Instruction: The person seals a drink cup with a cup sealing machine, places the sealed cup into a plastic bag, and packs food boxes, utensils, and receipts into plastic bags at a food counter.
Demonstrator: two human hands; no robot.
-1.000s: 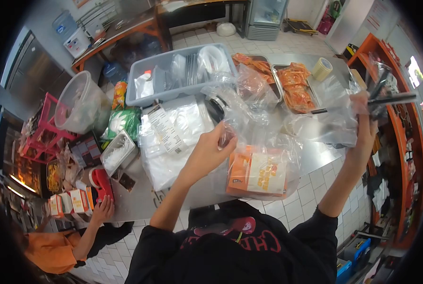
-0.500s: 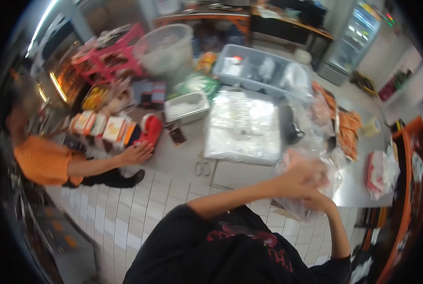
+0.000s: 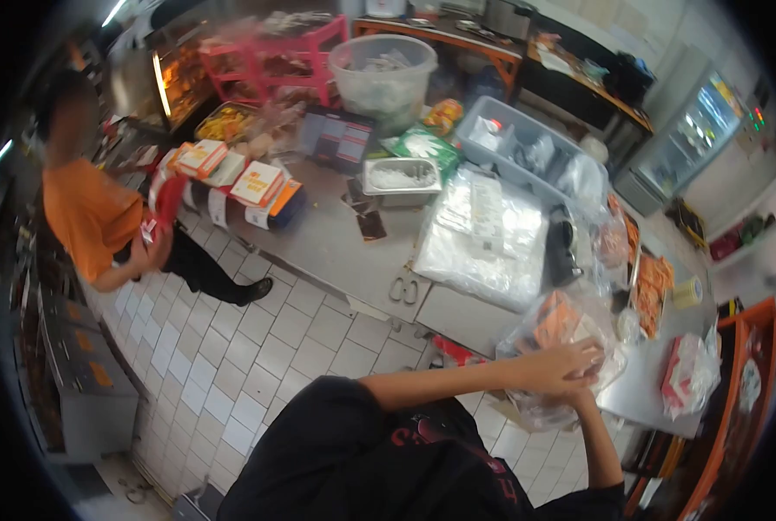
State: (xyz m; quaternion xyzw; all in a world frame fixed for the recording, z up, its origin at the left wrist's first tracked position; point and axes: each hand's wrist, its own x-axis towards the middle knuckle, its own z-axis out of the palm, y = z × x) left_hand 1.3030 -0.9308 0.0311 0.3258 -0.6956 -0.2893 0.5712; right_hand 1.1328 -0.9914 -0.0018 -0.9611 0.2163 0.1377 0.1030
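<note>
Over the table's front edge, a clear plastic bag [image 3: 527,334] holds an orange and cream box [image 3: 560,319]. My left hand [image 3: 561,369] is closed on the bag's gathered top. Close against it, my right hand [image 3: 582,395] is mostly hidden behind the left hand and the plastic, so its fingers cannot be made out. Left of the bag lies a stack of clear plastic bags [image 3: 457,234] with a printed receipt [image 3: 487,213] on top.
A co-worker in orange [image 3: 92,217] holds a red object [image 3: 167,198] at the left. Small boxes [image 3: 257,182], a steel tray [image 3: 401,178], scissors [image 3: 403,290], a divided bin [image 3: 527,148] and a bagged red box [image 3: 688,378] are on the metal table.
The view has swung left. My hands have come together at the top of the bag with the box. The co-worker has lifted the red object off the table and moved back.
</note>
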